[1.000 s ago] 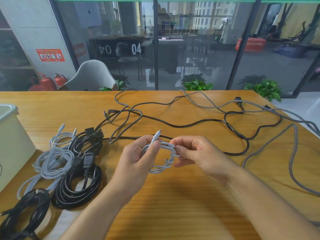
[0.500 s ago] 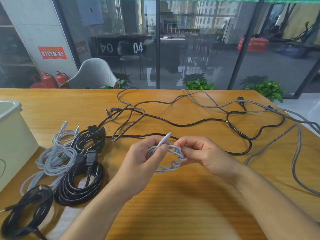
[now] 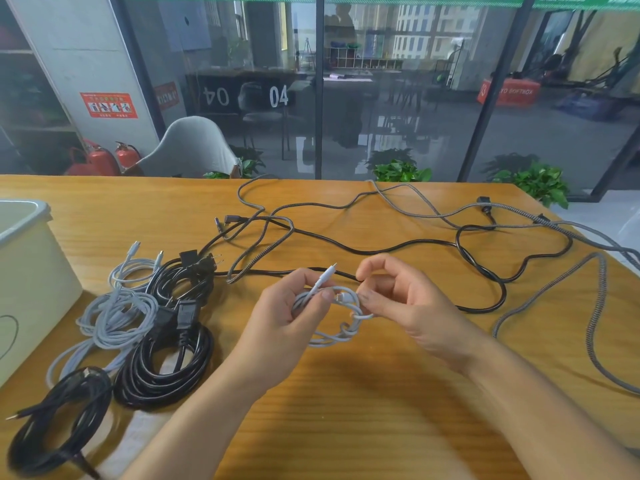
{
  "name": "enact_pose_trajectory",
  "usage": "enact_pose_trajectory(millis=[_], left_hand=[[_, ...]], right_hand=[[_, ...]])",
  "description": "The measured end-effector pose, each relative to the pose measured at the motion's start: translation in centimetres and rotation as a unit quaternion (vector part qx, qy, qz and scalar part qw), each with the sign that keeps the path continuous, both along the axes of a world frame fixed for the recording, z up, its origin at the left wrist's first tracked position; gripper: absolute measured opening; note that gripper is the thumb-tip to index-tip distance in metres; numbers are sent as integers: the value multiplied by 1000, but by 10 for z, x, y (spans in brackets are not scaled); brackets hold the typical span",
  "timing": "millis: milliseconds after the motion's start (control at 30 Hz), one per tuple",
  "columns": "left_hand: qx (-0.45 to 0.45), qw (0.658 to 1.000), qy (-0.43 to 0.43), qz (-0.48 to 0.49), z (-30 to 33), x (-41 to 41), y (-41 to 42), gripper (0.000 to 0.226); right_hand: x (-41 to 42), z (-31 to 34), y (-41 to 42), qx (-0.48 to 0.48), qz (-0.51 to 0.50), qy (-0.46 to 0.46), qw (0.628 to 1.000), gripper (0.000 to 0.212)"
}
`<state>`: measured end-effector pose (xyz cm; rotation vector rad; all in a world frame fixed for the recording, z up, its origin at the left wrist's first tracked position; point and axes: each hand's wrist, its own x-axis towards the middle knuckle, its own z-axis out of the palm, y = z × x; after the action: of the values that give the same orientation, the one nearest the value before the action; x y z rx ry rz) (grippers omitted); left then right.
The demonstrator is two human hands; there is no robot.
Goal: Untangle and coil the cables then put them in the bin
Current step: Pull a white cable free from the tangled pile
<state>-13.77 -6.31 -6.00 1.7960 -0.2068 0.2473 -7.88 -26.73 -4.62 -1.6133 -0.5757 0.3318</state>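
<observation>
The job looks partly done. Four coils lie on the tabletop (image 3: 346,427) at the left, just beside the cream bin (image 3: 31,289): a pale grey braided coil (image 3: 116,315), a thick black power cord coil (image 3: 164,370) with its plug on top, a smaller black coil (image 3: 183,277) behind it with prongs showing, and a thin black coil (image 3: 52,424) nearest the near-left corner. None of them is in the bin, as far as the view shows; its inside is hidden. Left to do: a long black cable (image 3: 398,245) and grey braided cables (image 3: 595,282) sprawl, crossing each other, over the far and right parts of the tabletop.

In hand is a small white charging cable (image 3: 332,323), wound into a few loops and held above the tabletop between both hands. The left hand (image 3: 287,327) curls around the left side of the loops, thumb pressing one connector end so that it sticks up and away. The right hand (image 3: 405,303) pinches the loops' right side between thumb and fingers, apparently tucking the other end around the bundle, index finger arched above. I judge the coil to be nearly finished; the bin sits well apart from it, to the left.
</observation>
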Motion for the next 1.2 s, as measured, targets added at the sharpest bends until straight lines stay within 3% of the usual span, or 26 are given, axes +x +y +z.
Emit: enact_pose_trajectory(millis=[233,433,533,633,733,833,967,1200], left_hand=[[-13,1000,7,-2,0,-1,-3,12],[-3,1000,3,8,-2,0,-6,17],[-34,999,13,0,-3,0,-8,17],[-50,999,20,1,-4,1,-7,19],[-18,999,13,30,-7,3,-6,16],[-8,999,14,39,-9,5,-6,17],[0,999,19,29,-9,6,-10,19],[-145,987,70,20,-7,5,-2,23]], right_hand=[[-4,0,5,-61,-40,-172,982,10],[-14,2,4,-76,-24,-197,977,9],[-13,-8,12,-135,-101,-311,935,16],[-10,-14,19,-131,-144,-368,909,9],[-12,-16,20,-88,-165,-334,924,9],[-14,-11,23,48,-204,-178,962,15],[-8,-4,21,212,-245,-33,945,23],[2,-5,10,90,-181,-17,979,32]])
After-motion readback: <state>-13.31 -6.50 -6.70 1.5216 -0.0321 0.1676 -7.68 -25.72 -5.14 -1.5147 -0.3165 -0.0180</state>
